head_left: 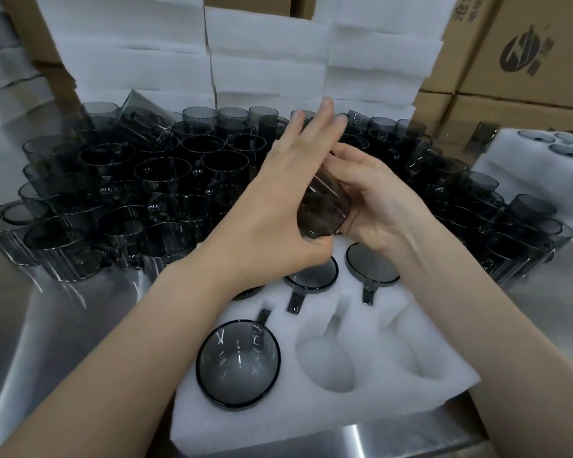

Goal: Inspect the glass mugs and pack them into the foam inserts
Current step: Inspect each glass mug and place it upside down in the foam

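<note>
The cardboard box [526,44] bears a dark logo and illegible characters.

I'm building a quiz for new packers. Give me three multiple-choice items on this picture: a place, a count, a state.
1. In the near row of the foam insert, which slot holds a mug? A left B middle C right
2. How many of its slots are empty? A none B two C five
3. The held mug is: A standing on the table B tilted between both hands C lying in a slot
Answers: 1 A, the near-left mug fills that slot. 2 B, two empty slots show bare foam. 3 B, left hand and right hand hold it tilted above the insert.
</note>
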